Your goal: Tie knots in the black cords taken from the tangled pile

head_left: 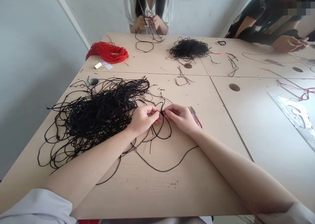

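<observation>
1. The black cord (170, 132) is held above the bench (147, 201), between its left edge and the seam running in from the near edge. A small dark knot (162, 113) has formed in it, so that portion looks worked, though whether it is fully tightened cannot be told.
2. Left hand (144, 119): thumb and fingers pinch the cord at the knot's left side. Right hand (183, 118): fingertips pinch it at the right side.
3. Below the knot, a loop hangs open and thin strands trail loose; these look unfinished and untrimmed, but which strands belong to the held piece is unclear.
4. Pink-handled snips (196, 118) lie just beside the right hand, held by neither hand.
5. A large tangled pile of black cords (98, 112) spreads beside the left hand towards the bench's left edge; some show small knots, but how many are finished cannot be told.
6. Tiny clippings (173, 184) lie towards the near edge, suggesting some trimming is done.
</observation>
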A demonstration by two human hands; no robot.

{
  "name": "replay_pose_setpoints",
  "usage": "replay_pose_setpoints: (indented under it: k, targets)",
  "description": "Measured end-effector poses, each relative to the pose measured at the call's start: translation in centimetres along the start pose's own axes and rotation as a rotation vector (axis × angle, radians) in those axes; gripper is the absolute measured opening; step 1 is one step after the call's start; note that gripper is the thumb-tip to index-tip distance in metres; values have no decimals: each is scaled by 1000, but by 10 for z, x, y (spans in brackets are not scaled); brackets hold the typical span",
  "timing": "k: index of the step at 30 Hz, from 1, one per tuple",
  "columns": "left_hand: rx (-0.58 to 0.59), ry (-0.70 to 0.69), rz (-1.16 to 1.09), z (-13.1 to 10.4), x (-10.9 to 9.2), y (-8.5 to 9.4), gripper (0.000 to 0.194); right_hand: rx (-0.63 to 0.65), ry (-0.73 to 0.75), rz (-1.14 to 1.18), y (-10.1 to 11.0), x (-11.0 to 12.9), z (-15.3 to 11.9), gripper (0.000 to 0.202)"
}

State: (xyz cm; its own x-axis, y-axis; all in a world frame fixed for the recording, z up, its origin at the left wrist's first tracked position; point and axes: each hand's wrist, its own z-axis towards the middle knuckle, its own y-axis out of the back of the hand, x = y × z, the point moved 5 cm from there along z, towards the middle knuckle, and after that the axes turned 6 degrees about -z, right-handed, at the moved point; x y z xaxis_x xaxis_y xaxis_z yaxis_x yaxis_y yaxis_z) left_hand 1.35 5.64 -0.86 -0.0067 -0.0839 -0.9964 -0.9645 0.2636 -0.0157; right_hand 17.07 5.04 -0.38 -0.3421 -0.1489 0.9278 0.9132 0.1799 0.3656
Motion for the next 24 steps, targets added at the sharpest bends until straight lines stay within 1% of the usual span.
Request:
replay_pose_setpoints:
  k: [5,8,12,15,19,21,22,24]
  targets:
    - [16,-14,63,0,1,0,12,-9,21,-34,1,3,0,16]
    - [26,-61,119,0,-1,0,8,-18,16,-46,1,3,-1,14]
    - [8,-139,150,-2,-6,1,6,-75,29,-53,2,5,-3,13]
    - [25,-144,95,-2,-7,2,8,-69,65,-7,0,7,-4,15]
    - [120,-109,-9,-2,-10,-1,19,-62,117,12,0,10,-5,15]
    - [112,-116,-4,-1,-12,-1,20,-108,154,-59,1,14,-7,16]
    - [89,-118,-5,-1,-12,0,21,-154,181,-106,3,16,-8,15]
    - [15,-108,-46,-1,-10,2,22,-286,250,-201,7,22,-13,17]
